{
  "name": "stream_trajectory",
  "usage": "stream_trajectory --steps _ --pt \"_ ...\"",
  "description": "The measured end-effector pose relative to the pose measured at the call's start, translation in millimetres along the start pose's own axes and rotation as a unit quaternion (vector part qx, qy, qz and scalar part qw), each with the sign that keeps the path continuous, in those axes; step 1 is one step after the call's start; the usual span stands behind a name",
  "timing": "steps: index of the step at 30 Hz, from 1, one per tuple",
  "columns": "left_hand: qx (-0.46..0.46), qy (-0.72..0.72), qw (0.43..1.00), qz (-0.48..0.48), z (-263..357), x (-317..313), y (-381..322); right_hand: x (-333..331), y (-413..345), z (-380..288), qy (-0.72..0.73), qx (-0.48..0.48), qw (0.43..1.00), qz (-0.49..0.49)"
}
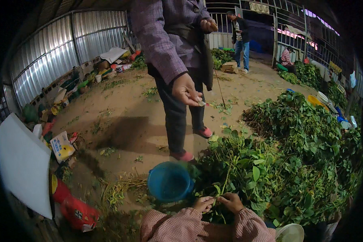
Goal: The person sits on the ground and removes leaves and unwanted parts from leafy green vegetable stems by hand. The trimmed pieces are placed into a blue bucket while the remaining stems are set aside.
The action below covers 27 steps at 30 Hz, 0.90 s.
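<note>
My left hand (204,203) and my right hand (232,202) are close together at the lower middle, in checked sleeves. Between their fingertips both pinch a green plant stem (227,178), which rises away from me and bears small leaves. Just left of and beyond my hands stands a blue plastic bucket (170,198); how much it holds is hard to see in its dark inside. A large heap of leafy green plants (257,169), perhaps bean plants, spreads beyond and to the right of my hands.
A person (175,45) stands beyond the bucket, holding something small. Others are farther back, one by a cardboard box (230,67). Red bags (75,211) and a white panel (22,169) lie left. A pale tub (290,233) sits low right. Corrugated metal walls (45,51) enclose the left.
</note>
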<state>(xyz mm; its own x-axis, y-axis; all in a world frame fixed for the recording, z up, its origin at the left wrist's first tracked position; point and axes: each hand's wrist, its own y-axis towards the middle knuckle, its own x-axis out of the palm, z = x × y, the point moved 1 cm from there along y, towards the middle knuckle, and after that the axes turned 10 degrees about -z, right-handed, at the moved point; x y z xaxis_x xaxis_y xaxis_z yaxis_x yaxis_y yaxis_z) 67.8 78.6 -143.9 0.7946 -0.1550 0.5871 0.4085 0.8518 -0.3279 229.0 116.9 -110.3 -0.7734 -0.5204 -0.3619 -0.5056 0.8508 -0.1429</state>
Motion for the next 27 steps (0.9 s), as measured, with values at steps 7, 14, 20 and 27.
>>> stream_trajectory --steps 7,14,20,27 --pt "0.008 -0.014 0.999 -0.042 -8 -6 6 1 2 2 -0.075 0.045 0.993 0.076" --pt "0.108 0.039 0.993 0.020 -15 2 15 -10 37 -86 0.181 -0.120 0.975 0.032" --pt "0.035 0.067 0.992 -0.099 -18 -20 11 -12 71 -195 0.302 -0.178 0.936 0.038" --pt "0.025 -0.008 0.990 -0.140 -7 -13 7 -1 71 -218 0.360 -0.166 0.913 0.099"
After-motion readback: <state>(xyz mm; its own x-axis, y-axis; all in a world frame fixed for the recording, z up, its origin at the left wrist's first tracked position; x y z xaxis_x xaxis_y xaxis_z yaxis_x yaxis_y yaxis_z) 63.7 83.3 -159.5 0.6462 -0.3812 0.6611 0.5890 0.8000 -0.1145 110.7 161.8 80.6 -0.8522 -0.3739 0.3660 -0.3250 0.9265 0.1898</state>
